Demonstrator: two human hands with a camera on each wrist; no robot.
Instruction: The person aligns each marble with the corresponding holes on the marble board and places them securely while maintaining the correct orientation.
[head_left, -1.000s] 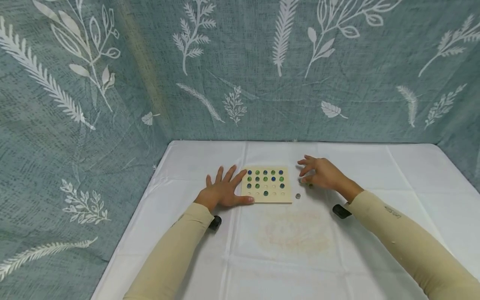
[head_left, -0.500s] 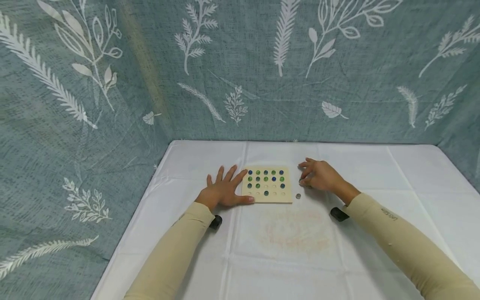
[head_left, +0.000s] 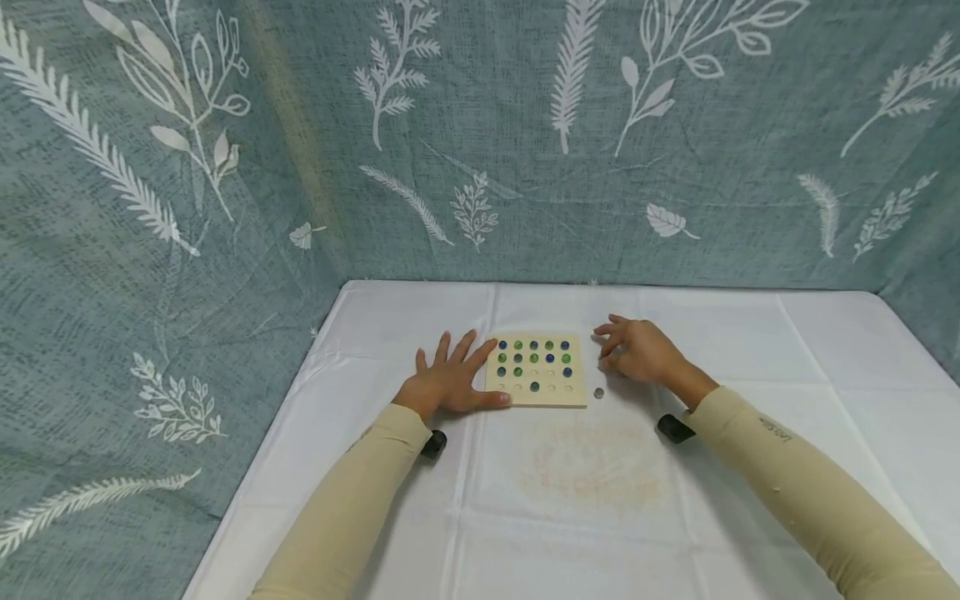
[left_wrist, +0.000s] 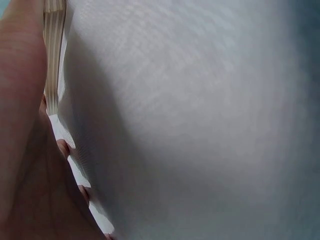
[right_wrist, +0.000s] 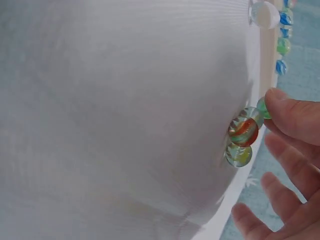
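My left hand lies spread on the table, straight fingers, with thumb and index finger touching the left side of a pale wooden board. Glass marbles in blue and green sit in the board's hollows, filling the two far rows and part of the nearer ones. To the board's right, my right hand pinches a green marble between thumb and index finger; its other fingers are held apart. Beside that marble, in the right wrist view, cluster an orange-streaked marble, a clear yellow-streaked marble and another clear marble.
A lone clear marble lies on the white tablecloth close to the board's near right corner. A blue-green leaf-patterned curtain hangs behind and left of the table. Each wrist carries a small black camera.
My right thumb and index finger have drawn together on the marble, and the hand has shifted slightly. The left hand stays on the board.
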